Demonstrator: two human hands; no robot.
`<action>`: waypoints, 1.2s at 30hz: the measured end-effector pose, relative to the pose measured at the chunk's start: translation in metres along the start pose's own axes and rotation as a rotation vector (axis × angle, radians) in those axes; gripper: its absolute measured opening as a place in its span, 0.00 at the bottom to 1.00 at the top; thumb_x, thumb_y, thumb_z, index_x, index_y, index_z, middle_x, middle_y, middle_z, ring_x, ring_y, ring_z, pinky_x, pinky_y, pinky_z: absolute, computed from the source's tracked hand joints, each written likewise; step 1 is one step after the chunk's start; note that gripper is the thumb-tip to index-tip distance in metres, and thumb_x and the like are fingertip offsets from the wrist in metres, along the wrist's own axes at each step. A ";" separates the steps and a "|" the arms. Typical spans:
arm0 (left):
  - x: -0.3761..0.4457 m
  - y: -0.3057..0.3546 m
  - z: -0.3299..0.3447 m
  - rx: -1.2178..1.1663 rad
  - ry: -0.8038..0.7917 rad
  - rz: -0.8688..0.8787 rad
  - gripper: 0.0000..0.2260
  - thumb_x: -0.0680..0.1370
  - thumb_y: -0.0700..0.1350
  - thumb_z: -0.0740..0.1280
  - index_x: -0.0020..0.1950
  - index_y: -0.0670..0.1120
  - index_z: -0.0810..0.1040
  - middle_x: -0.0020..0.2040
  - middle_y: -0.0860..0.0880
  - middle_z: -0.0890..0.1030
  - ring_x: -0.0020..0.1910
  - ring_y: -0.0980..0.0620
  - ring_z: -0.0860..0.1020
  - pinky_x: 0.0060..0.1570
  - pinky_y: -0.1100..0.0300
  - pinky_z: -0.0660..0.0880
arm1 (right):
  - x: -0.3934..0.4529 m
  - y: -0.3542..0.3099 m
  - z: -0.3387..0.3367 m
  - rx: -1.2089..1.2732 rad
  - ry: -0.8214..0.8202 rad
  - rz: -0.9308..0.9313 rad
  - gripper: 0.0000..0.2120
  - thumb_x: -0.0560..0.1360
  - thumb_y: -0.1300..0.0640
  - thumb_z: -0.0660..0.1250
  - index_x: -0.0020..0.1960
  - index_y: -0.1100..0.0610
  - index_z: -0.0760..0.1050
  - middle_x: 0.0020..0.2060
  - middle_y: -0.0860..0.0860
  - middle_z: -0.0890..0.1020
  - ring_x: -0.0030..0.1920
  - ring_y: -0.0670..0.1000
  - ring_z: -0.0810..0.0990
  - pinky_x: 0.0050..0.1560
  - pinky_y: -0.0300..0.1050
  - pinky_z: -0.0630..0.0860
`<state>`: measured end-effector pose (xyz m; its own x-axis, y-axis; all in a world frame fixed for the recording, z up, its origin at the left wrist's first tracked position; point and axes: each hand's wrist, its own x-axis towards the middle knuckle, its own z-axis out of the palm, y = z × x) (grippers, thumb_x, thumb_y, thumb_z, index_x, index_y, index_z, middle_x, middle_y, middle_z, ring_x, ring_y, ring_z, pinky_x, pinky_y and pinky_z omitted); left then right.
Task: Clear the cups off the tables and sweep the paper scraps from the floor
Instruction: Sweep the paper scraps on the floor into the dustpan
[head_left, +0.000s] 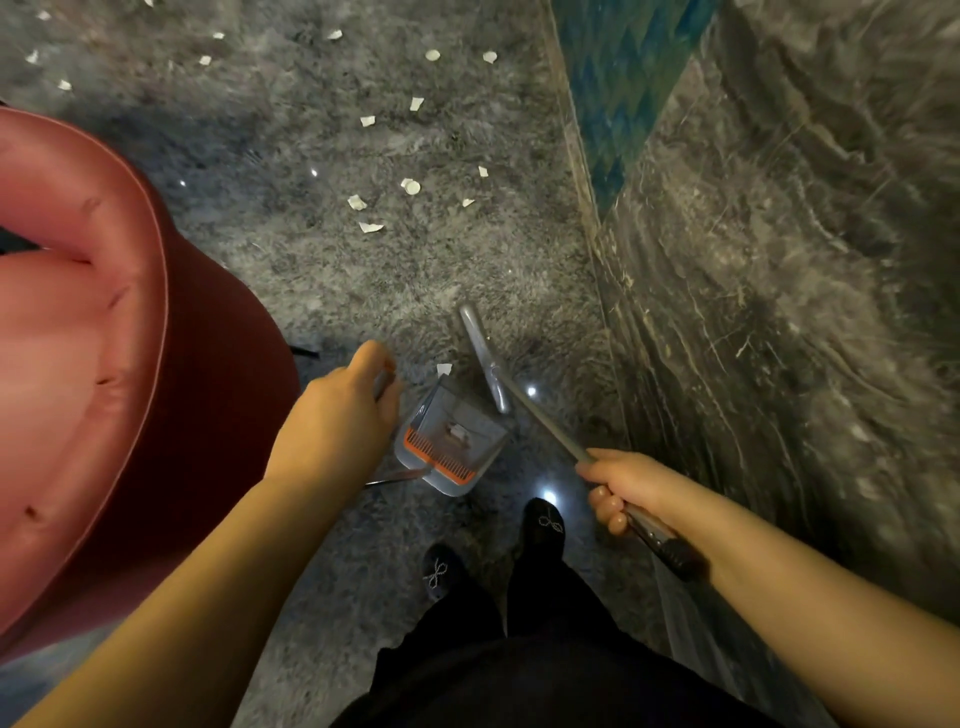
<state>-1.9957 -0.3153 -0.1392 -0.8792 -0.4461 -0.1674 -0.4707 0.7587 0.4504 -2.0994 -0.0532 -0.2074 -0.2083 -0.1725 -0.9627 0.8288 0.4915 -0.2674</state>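
Sweeping stage, cups nowhere in view. Left hand (345, 402) curled round the thin upright handle of the dustpan (451, 441), gripping it near the top. Right hand (621, 491) wrapped tight round the broom pole (540, 415), fingers folded under, thumb side up toward the head. Nothing loose in either hand.

Grey dustpan with orange comb edge standing on the grey speckled floor (291, 260), directly ahead of the two black shoes (545, 525), its open mouth facing away from the body. One small scrap seemingly already inside the pan. Broom head (480, 358) lying just beyond the pan's far right edge, long axis running away from the body and slightly left, pole slanting back to the right hand.

Nearest paper scrap (444, 369) right at the pan's mouth, between left hand and broom head, just left of the head. Short pull toward the pan, by judgement, enough to bring it in. Right hand the working one here; left only steadying.

Main cluster of scraps (387, 205) well ahead, farther out on the floor, more scattered toward the far left. Red padded chair (78, 338) close on the left, dark marbled wall (779, 260) close on the right, so a narrow lane for the stroke.
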 end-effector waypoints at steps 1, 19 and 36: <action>-0.003 -0.005 -0.006 -0.011 0.026 -0.003 0.06 0.80 0.49 0.64 0.53 0.49 0.69 0.31 0.49 0.73 0.33 0.39 0.75 0.30 0.52 0.69 | -0.001 -0.002 0.003 -0.037 0.018 -0.033 0.04 0.82 0.59 0.56 0.52 0.53 0.69 0.23 0.50 0.65 0.18 0.43 0.62 0.18 0.32 0.60; 0.058 -0.033 -0.029 -0.029 0.118 -0.254 0.07 0.77 0.50 0.67 0.51 0.53 0.71 0.38 0.44 0.81 0.38 0.38 0.79 0.38 0.47 0.77 | 0.119 -0.173 -0.007 -0.295 0.050 -0.192 0.12 0.79 0.70 0.54 0.41 0.57 0.63 0.29 0.56 0.66 0.19 0.46 0.66 0.19 0.31 0.61; 0.113 -0.019 -0.024 0.040 0.200 -0.382 0.07 0.76 0.50 0.69 0.49 0.53 0.72 0.33 0.44 0.79 0.32 0.39 0.78 0.32 0.50 0.76 | 0.150 -0.218 -0.053 -0.532 0.063 -0.040 0.14 0.83 0.57 0.54 0.68 0.49 0.62 0.25 0.53 0.66 0.17 0.46 0.62 0.20 0.34 0.63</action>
<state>-2.0843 -0.3910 -0.1459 -0.6117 -0.7785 -0.1406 -0.7655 0.5376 0.3536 -2.3389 -0.1409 -0.2953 -0.2789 -0.1564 -0.9475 0.4451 0.8532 -0.2719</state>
